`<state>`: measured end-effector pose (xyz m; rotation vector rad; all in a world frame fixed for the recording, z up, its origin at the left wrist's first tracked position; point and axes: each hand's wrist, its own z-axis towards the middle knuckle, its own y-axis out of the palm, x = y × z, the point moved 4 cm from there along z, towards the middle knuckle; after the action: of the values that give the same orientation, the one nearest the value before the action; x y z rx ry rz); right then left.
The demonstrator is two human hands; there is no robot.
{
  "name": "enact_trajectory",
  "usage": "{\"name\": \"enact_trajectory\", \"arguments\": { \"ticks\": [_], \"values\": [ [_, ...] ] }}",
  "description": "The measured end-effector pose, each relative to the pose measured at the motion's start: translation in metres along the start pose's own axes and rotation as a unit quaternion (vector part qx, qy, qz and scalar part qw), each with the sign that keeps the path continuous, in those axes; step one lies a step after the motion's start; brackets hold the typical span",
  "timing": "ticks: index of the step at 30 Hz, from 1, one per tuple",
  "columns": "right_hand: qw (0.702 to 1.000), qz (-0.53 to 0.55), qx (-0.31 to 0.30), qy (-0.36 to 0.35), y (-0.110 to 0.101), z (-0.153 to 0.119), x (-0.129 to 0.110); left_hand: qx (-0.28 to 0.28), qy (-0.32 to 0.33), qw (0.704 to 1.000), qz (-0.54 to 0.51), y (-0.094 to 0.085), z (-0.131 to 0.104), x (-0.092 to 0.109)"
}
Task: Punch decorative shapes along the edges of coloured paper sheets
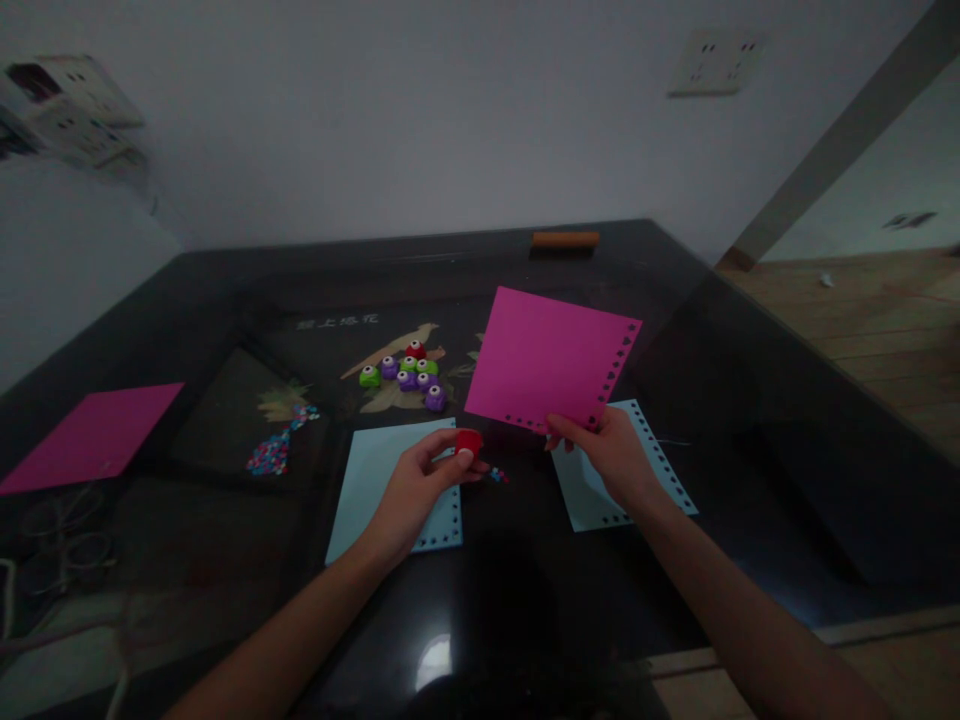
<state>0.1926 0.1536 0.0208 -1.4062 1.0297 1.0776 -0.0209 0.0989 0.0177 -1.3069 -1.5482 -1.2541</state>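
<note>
My left hand [431, 475] pinches a small red hole punch [469, 443] above the right edge of a light blue sheet [367, 480]. Between thumb and fingers, my right hand [600, 450] holds a pink sheet [555, 355] by its lower edge, raised and tilted. Small punched holes run along that sheet's right edge and part of its bottom edge. Under my right hand lies a second light blue sheet [581, 495], punched along its right and bottom edges. A few tiny paper bits [498, 475] lie between the blue sheets.
Several green, purple and red punches [407, 380] cluster mid-table. Left of them is a pile of colored paper bits [270, 455]. Another pink sheet [94, 435] and scissors [67, 545] lie far left. A brown cylindrical object [565, 240] rests at the table's back edge.
</note>
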Motion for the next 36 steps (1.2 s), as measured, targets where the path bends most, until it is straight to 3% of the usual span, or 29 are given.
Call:
{"name": "enact_trajectory", "arguments": {
  "ticks": [5, 10, 13, 16, 19, 25, 31, 36],
  "values": [
    [1.0, 0.007, 0.004, 0.001, 0.0, 0.0, -0.002, 0.029, 0.065, 0.997, 0.006, -0.015, 0.009, 0.008],
    [1.0, 0.01, 0.009, 0.001, -0.001, 0.001, -0.003, 0.117, 0.121, 0.981, 0.094, -0.053, 0.027, 0.02],
    [1.0, 0.01, 0.011, -0.001, 0.0, 0.001, -0.001, 0.161, 0.146, 0.943, 0.252, -0.082, 0.04, 0.026],
    [1.0, 0.016, 0.003, -0.002, 0.001, 0.002, -0.001, 0.223, 0.179, 0.873, 0.396, -0.109, 0.048, 0.029],
    [1.0, 0.024, 0.002, -0.004, 0.0, 0.002, -0.001, 0.239, 0.183, 0.819, 0.489, -0.125, 0.054, 0.026],
    [1.0, 0.023, 0.004, -0.005, -0.001, 0.001, -0.003, 0.226, 0.216, 0.761, 0.568, -0.129, 0.062, 0.021],
    [1.0, 0.008, 0.006, -0.013, 0.0, 0.0, -0.004, 0.222, 0.223, 0.754, 0.577, -0.122, 0.065, 0.023],
    [1.0, 0.005, 0.012, -0.008, -0.001, 0.0, -0.002, 0.298, 0.284, 0.714, 0.567, -0.105, 0.045, 0.044]
  ]
}}
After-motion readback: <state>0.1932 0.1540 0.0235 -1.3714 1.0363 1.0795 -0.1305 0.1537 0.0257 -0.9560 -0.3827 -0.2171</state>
